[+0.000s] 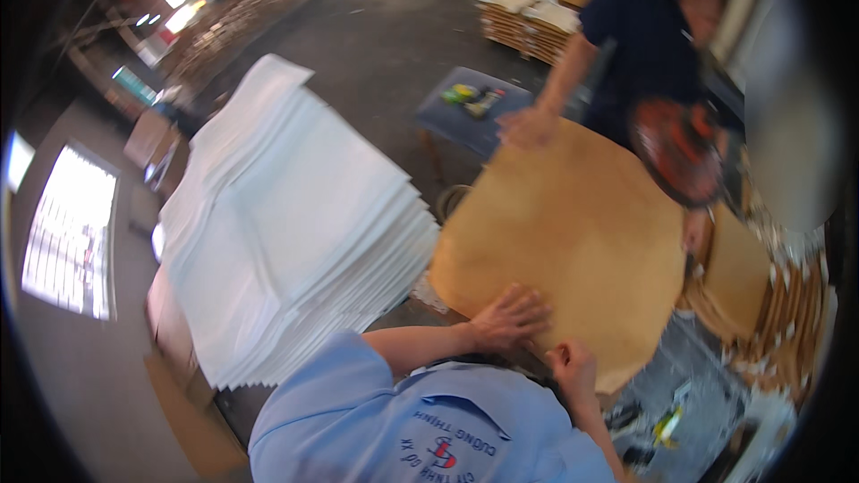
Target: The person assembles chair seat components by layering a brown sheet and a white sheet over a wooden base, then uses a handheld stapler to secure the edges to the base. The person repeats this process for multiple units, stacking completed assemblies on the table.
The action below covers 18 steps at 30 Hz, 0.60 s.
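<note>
A large tan, flat sheet-like board [564,224] with blunt corners lies in front of me. My left hand [510,317] rests flat on its near edge with the fingers spread. Just to the right, my right hand [573,368] is closed at the same edge, its fingers curled; what they hold is hidden. Across from me, a co-worker's hand [530,127] touches the far left corner of the board. The co-worker's other hand [694,231] is by the right edge. A blurred, dark red round object [680,152] appears in front of the co-worker.
To the left stands a tall stack of white sheets [304,206]. A small blue-grey table [447,130] holds small items. Stacked tan boards [778,304] are at the right, with another pile [528,22] behind. Small tools lie on a grey surface [684,376] at the lower right.
</note>
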{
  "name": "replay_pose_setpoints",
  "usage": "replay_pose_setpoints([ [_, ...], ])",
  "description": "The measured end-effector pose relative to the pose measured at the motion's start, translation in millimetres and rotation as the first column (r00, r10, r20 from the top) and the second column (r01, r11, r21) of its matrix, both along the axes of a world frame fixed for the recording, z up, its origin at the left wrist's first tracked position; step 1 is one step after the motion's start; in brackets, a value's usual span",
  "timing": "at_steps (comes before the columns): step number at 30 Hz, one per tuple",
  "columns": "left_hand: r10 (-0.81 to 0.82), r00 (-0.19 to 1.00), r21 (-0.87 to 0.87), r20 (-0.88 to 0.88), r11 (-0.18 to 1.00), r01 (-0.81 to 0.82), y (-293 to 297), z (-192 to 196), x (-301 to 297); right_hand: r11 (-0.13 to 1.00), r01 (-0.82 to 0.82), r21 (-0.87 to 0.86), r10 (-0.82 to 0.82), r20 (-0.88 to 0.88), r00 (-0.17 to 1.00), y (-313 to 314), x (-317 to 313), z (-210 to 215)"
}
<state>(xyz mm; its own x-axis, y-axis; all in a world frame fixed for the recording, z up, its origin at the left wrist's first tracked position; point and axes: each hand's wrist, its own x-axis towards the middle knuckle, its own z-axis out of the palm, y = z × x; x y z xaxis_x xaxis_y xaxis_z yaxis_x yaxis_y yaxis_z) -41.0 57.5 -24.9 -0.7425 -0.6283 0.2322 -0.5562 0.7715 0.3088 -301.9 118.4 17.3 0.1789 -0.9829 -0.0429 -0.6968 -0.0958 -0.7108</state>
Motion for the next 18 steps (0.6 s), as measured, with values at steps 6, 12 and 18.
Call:
replay_pose_setpoints([
  [6, 0.075, 0.993, 0.117, -0.096, 0.991, -0.064, 6, 12, 24, 0.977, -0.187, 0.100, 0.203, -0.186, 0.961, -30, 49, -12],
  [12, 0.710, 0.699, 0.307, -0.084, 0.686, -0.660, 23, 43, 209, 0.979, -0.202, -0.029, 0.167, -0.456, 0.874, -48, 20, -68],
  [18, 0.850, -0.300, -0.059, 0.433, -0.305, -0.950, 223, 34, 430, 0.902, -0.173, 0.394, 0.349, -0.432, 0.832, -63, 54, -17],
])
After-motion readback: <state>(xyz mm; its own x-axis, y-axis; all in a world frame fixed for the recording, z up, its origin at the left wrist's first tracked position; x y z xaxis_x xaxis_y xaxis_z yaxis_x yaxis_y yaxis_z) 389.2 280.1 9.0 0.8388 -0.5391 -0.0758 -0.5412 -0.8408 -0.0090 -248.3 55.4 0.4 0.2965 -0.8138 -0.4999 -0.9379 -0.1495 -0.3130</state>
